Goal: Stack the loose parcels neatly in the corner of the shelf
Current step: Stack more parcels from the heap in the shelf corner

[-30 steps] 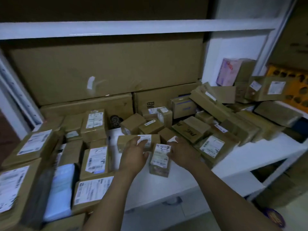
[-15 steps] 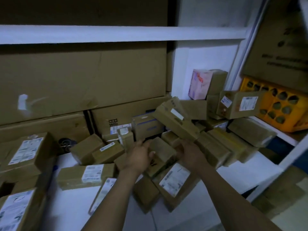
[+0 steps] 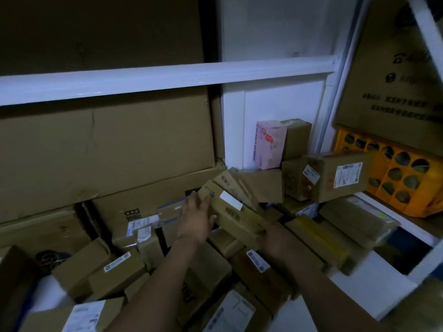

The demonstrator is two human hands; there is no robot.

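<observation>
On the white shelf (image 3: 359, 283), near its back right corner, a long brown parcel (image 3: 230, 212) lies tilted atop the loose pile. I log the left hand (image 3: 195, 220) flat, fingers straight against its upper end. The right hand (image 3: 275, 239) is at its lower end, grip too blurred to call.
</observation>
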